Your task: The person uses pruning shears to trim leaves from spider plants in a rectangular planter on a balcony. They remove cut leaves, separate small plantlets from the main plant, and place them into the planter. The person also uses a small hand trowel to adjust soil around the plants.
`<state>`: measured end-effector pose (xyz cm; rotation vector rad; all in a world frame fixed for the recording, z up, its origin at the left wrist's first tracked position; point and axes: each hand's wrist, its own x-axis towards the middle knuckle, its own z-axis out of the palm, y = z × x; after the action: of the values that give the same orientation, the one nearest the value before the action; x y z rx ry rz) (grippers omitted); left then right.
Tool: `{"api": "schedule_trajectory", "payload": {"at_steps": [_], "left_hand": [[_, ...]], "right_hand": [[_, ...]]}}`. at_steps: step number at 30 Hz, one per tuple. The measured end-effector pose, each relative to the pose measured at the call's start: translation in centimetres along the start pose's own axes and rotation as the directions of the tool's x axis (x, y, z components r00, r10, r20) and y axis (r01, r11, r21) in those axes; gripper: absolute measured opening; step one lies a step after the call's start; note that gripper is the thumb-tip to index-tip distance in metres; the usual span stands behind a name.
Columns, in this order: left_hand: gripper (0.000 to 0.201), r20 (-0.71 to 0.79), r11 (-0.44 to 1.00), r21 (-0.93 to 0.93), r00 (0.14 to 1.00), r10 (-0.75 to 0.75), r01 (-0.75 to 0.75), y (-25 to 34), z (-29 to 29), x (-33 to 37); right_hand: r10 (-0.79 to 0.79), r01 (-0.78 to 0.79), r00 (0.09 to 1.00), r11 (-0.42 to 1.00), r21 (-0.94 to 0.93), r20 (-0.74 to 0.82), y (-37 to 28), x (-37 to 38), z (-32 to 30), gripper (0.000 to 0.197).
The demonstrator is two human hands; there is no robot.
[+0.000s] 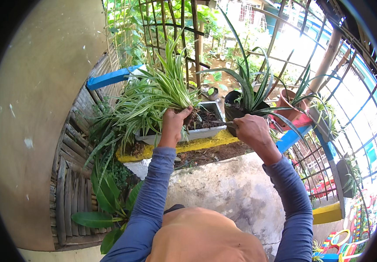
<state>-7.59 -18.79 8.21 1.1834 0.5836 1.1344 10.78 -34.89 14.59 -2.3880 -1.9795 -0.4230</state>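
Note:
My left hand (176,124) is closed around the base of a spider plant (176,89) with green and white striped leaves. It holds the clump at the long pale planter box (203,133), which has dark soil in its right part. More striped leaves spread over the box's left side. My right hand (255,134) is closed in front of a black plant pot (234,112) with a tall, spiky-leaved plant (250,89). A short dark piece sticks out from the right fingers toward the planter, but I cannot make out what it is.
A yellow ledge (188,147) runs under the planter. To the right stand a terracotta pot (289,108) and a blue-painted rail (294,137). Behind is a metal grille (171,24). A bamboo wall (73,183) and a broad-leaved plant (94,219) lie left.

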Motion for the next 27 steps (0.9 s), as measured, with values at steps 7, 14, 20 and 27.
{"api": "schedule_trajectory", "payload": {"at_steps": [7, 14, 20, 27], "left_hand": [[0.022, -0.063, 0.996, 0.070, 0.997, -0.051, 0.056, -2.2, 3.5, 2.8], [0.013, -0.041, 0.980, 0.047, 0.980, -0.192, 0.194, -3.2, 4.4, 5.9], [0.020, -0.048, 0.997, 0.046, 0.997, -0.054, 0.056, -5.2, 4.2, 6.7], [0.015, -0.070, 0.971, 0.004, 0.968, -0.240, 0.241, -5.1, 3.9, 7.2]], "right_hand": [[-0.075, 0.083, 0.995, 0.990, -0.113, 0.071, -0.7, 4.2, 3.9, 0.014], [-0.095, 0.098, 0.995, 0.992, -0.082, 0.043, -1.2, 7.3, 9.0, 0.015], [0.133, -0.159, 0.980, 0.972, 0.175, 0.151, 0.9, 9.7, 9.5, 0.023], [-0.085, 0.080, 0.995, 0.994, 0.080, 0.060, 1.0, 9.3, 4.5, 0.018]]}}
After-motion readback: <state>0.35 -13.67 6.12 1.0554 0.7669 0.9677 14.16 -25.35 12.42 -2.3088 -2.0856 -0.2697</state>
